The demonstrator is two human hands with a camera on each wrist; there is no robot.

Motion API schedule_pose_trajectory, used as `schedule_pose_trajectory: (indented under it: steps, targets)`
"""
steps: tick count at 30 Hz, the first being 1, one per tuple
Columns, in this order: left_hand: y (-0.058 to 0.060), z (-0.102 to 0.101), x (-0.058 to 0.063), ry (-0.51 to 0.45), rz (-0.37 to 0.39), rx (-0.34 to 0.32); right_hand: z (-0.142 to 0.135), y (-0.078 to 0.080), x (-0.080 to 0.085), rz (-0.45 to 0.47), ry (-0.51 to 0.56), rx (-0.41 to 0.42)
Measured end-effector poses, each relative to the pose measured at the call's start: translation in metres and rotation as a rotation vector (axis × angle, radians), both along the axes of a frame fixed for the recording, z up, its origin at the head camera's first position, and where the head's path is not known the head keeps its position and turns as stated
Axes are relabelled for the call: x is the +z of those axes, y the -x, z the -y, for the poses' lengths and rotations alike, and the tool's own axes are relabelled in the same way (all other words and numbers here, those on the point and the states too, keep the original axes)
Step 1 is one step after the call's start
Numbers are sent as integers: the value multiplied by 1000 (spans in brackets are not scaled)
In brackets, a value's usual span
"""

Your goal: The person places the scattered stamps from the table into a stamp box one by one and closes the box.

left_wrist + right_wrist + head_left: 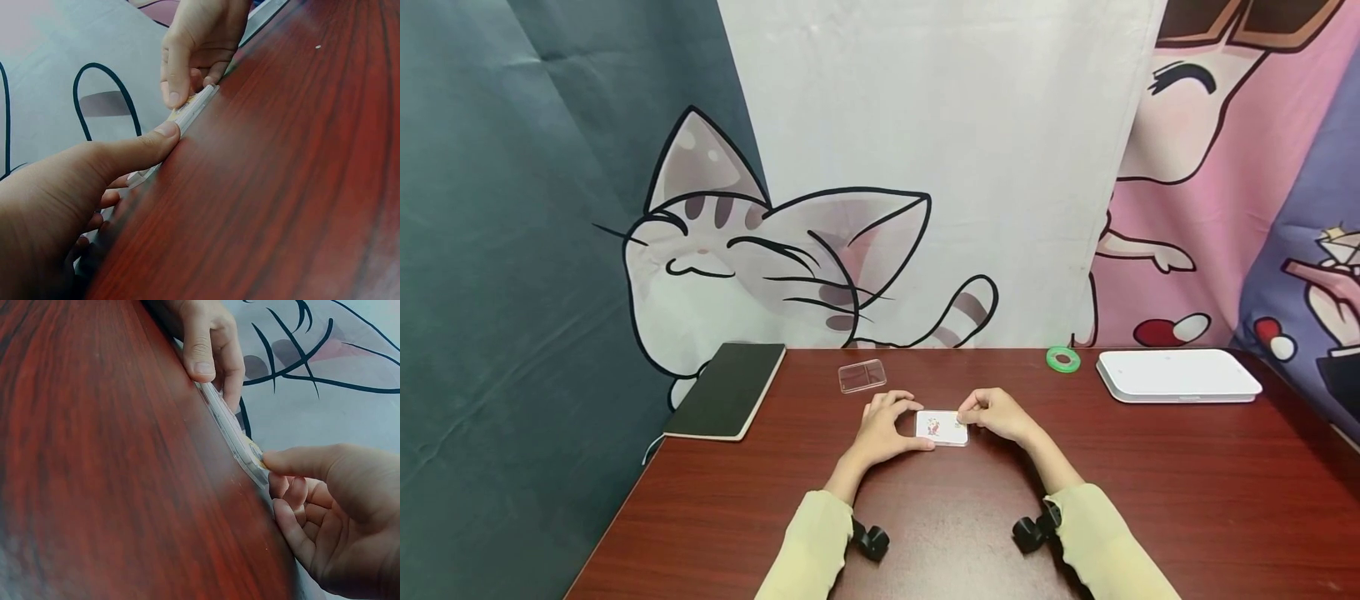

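Note:
A small white card [936,423] with a cartoon print lies in a shallow clear plastic case [225,434] on the table, between the two hands. My left hand [880,429] holds the case at its left end, thumb along the near edge and fingers at the far side. At the right end, my right hand [998,414] pinches the card's corner between thumb and curled fingers. In the right wrist view, the right thumb [297,461] presses on a yellow-printed spot at that corner. From the side, the white layer in the case looks thick, like a stack.
Behind the left hand lies a clear plastic lid [862,377]. A black notebook [726,392] rests at the table's left edge. At the back right are a green roll of tape [1063,359] and a flat white box [1180,375]. A printed curtain [1000,167] hangs behind the table.

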State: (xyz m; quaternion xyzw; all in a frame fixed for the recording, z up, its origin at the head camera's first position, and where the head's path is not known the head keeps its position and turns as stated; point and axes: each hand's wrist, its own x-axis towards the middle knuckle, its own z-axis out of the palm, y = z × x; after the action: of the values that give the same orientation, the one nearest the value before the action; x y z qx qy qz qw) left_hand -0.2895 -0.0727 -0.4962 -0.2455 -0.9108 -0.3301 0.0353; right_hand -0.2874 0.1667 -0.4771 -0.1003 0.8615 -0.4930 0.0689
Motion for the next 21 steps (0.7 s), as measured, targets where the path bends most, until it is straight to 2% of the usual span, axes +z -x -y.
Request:
schedule_pose_trajectory:
  steps: [15, 21]
  targets:
    - [0, 0, 0, -2, -4, -3, -1, 0, -1, -47, -24, 20]
    - [-1, 0, 1, -5, -14, -11, -1, 1, -1, -34, -39, 6]
